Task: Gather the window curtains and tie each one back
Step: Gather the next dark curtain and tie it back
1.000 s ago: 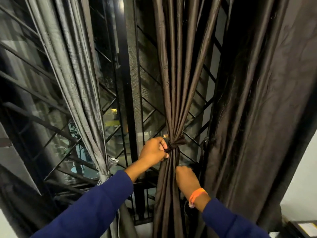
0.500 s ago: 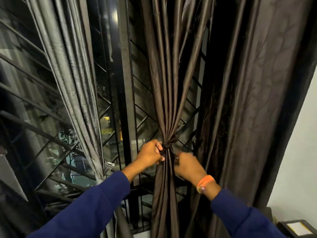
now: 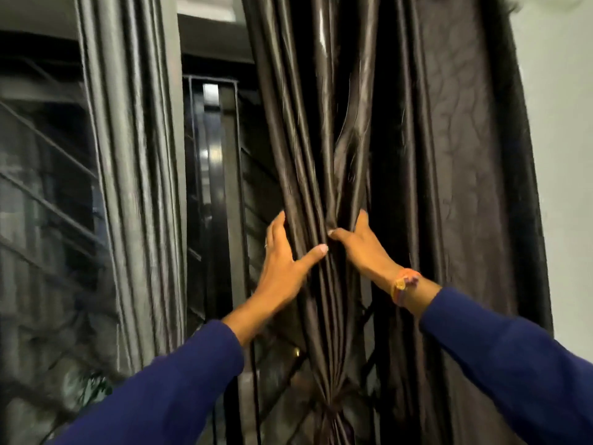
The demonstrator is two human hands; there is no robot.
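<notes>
From the head view, the middle brown curtain (image 3: 324,155) is hanging gathered into one narrow bundle, and a dark tie (image 3: 332,407) is cinching it low down, near the bottom of the frame — so the knot looks already made on this one. Both hands are working well above that tie. The left hand (image 3: 282,264) is lying flat against the left side of the bundle, fingers (image 3: 277,229) straight and spread upward, thumb reaching across the front folds; it is holding nothing, only pressing. The right hand (image 3: 359,248) is meeting it from the other side, its thumb laid over the folds and its fingers going round behind the cloth, so it seems to be cupping the pleats rather than clamping them — how far they curl behind I cannot tell. Held this way, the two hands are probably squeezing the upper folds together and tidying how they fall above the tie.

To the left, a grey curtain (image 3: 134,187) is hanging in its own gathered column, its lower part blurred, so whether it is tied here cannot be read. To the right, a wider dark curtain (image 3: 465,187) is hanging loose against the wall (image 3: 561,155) and appears to be waiting its turn. Behind the cloth, the window grille (image 3: 215,155) is showing between the bundles.
</notes>
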